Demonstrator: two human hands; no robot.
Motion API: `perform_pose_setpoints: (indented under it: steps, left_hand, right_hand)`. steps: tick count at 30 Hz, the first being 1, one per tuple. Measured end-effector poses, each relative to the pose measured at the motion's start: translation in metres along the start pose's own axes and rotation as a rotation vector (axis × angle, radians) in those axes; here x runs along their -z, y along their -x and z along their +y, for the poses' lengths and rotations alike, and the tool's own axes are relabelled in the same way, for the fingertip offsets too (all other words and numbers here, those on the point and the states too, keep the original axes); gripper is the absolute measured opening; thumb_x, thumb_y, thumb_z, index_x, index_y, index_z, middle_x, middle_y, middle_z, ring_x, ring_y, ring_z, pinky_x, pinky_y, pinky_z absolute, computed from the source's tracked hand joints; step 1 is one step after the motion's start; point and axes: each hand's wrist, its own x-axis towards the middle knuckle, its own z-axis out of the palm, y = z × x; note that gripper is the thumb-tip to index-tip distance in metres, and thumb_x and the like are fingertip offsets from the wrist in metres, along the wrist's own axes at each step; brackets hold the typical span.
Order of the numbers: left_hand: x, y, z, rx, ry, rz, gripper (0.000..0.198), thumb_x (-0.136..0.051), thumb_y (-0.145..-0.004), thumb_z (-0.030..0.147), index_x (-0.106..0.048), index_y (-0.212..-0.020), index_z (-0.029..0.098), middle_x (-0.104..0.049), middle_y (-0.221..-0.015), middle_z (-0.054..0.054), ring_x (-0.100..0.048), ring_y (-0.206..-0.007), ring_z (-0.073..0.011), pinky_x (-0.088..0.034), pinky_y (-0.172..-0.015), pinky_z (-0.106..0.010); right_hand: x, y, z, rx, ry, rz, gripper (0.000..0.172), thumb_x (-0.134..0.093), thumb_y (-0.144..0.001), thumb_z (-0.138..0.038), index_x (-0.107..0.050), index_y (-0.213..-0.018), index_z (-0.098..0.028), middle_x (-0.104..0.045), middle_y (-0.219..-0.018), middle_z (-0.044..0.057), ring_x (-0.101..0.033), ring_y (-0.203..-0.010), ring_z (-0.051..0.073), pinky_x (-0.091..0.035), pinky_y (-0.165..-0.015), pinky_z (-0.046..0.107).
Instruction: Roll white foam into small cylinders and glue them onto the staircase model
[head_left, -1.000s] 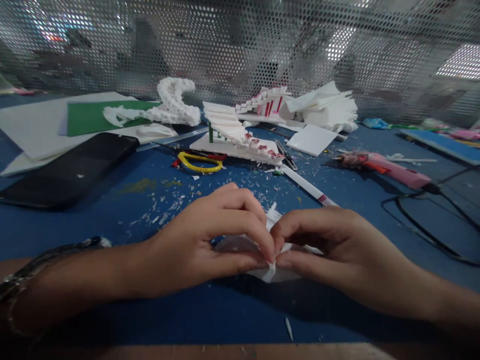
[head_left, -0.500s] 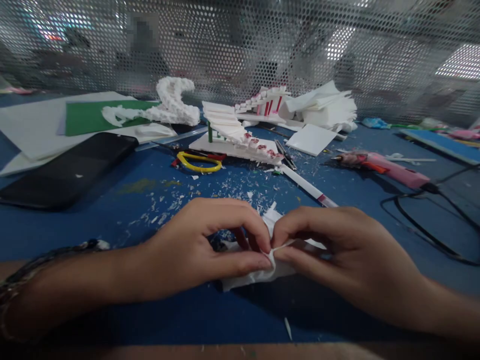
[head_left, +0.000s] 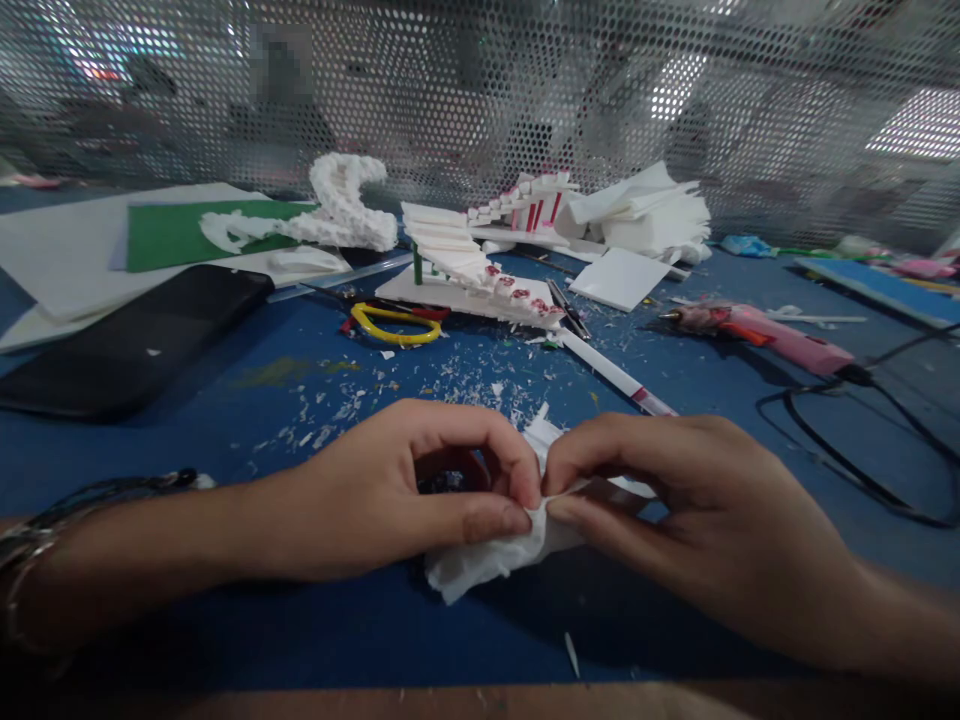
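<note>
Between my hands is a crumpled white tissue [head_left: 487,568], low over the front of the blue table. My left hand [head_left: 442,480] pinches it between thumb and fingers, and its loose end droops below the thumb. My right hand [head_left: 660,510] is closed on the same tissue, fingertips touching those of my left. Behind the fingers, more white material [head_left: 541,432] sticks up; I cannot tell if it is the same piece. White scraps lie scattered beyond my hands.
Ahead stands a small white model staircase [head_left: 457,250], with yellow-handled scissors [head_left: 396,325] beside it. At left lies a black phone [head_left: 135,340]. A pink hot-tool [head_left: 787,340] with its black cord [head_left: 832,470] is at right. A perforated metal screen [head_left: 450,90] closes off the back.
My left thumb and fingers have shifted slightly, and more of the tissue now hangs out below my left thumb. My right hand stays almost still.
</note>
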Motion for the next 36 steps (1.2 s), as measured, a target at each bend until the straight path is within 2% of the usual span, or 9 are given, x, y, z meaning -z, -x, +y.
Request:
perform_pose_setpoints:
  steps: [7, 12, 19, 22, 27, 31, 36]
  left_hand:
    - [-0.004, -0.001, -0.002, 0.026, 0.175, 0.063, 0.014, -0.055, -0.072, 0.004, -0.052, -0.076, 0.017, -0.053, -0.069, 0.003, -0.053, -0.062, -0.0049, -0.043, -0.053, -0.01]
    - [-0.008, -0.001, -0.006, 0.008, 0.173, 0.157, 0.015, -0.059, -0.071, 0.007, -0.051, -0.079, 0.017, -0.054, -0.075, 0.002, -0.054, -0.068, -0.0057, -0.046, -0.06, -0.012]
    - [-0.01, 0.0, -0.005, 0.073, 0.013, 0.257, 0.01, -0.063, -0.071, 0.022, -0.055, -0.071, 0.015, -0.055, -0.068, 0.004, -0.053, -0.062, -0.0059, -0.043, -0.053, -0.012]
    - [-0.012, 0.001, -0.004, 0.04, -0.001, 0.3, 0.01, -0.063, -0.071, 0.022, -0.056, -0.073, 0.015, -0.057, -0.07, 0.003, -0.054, -0.064, -0.0064, -0.044, -0.055, -0.012]
    - [-0.015, 0.001, -0.005, 0.006, 0.113, 0.316, 0.012, -0.062, -0.072, 0.019, -0.052, -0.078, 0.017, -0.053, -0.069, 0.005, -0.052, -0.06, -0.0035, -0.043, -0.052, -0.009]
    - [-0.019, 0.001, -0.005, -0.022, 0.153, 0.339, 0.015, -0.061, -0.072, 0.016, -0.05, -0.081, 0.018, -0.053, -0.07, 0.003, -0.055, -0.063, -0.0058, -0.047, -0.055, -0.012]
    - [-0.021, 0.004, -0.003, -0.065, 0.065, 0.325, 0.016, -0.062, -0.071, 0.015, -0.05, -0.082, 0.018, -0.055, -0.073, 0.003, -0.055, -0.066, -0.0064, -0.049, -0.058, -0.013]
  right_hand:
    - [-0.002, -0.002, -0.001, -0.031, 0.024, 0.044, 0.006, -0.058, -0.07, -0.01, -0.057, -0.068, -0.016, -0.059, -0.058, -0.007, -0.048, -0.046, 0.001, -0.035, -0.043, 0.009]
    - [-0.004, -0.003, -0.001, -0.058, 0.046, 0.067, 0.007, -0.056, -0.068, -0.008, -0.055, -0.067, -0.015, -0.059, -0.058, -0.007, -0.05, -0.048, 0.001, -0.037, -0.046, 0.009]
    - [-0.009, -0.004, -0.001, -0.044, 0.125, 0.16, 0.008, -0.054, -0.068, -0.01, -0.051, -0.066, -0.018, -0.059, -0.056, -0.006, -0.05, -0.046, 0.003, -0.036, -0.043, 0.012]
    - [-0.009, -0.004, -0.002, -0.043, 0.162, 0.185, 0.009, -0.053, -0.069, -0.011, -0.05, -0.066, -0.019, -0.059, -0.057, -0.006, -0.051, -0.046, 0.004, -0.036, -0.042, 0.014]
    - [-0.009, -0.003, -0.003, -0.011, 0.233, 0.209, 0.01, -0.053, -0.069, -0.012, -0.049, -0.067, -0.021, -0.06, -0.057, -0.006, -0.049, -0.042, 0.004, -0.034, -0.039, 0.016]
    - [-0.009, -0.001, -0.004, 0.039, 0.248, 0.228, 0.011, -0.054, -0.071, -0.013, -0.048, -0.067, -0.023, -0.062, -0.058, -0.006, -0.049, -0.04, 0.004, -0.033, -0.037, 0.017]
    - [-0.01, 0.0, -0.004, 0.112, 0.234, 0.205, 0.015, -0.054, -0.072, -0.01, -0.047, -0.069, -0.023, -0.064, -0.063, -0.005, -0.055, -0.049, 0.005, -0.039, -0.043, 0.016]
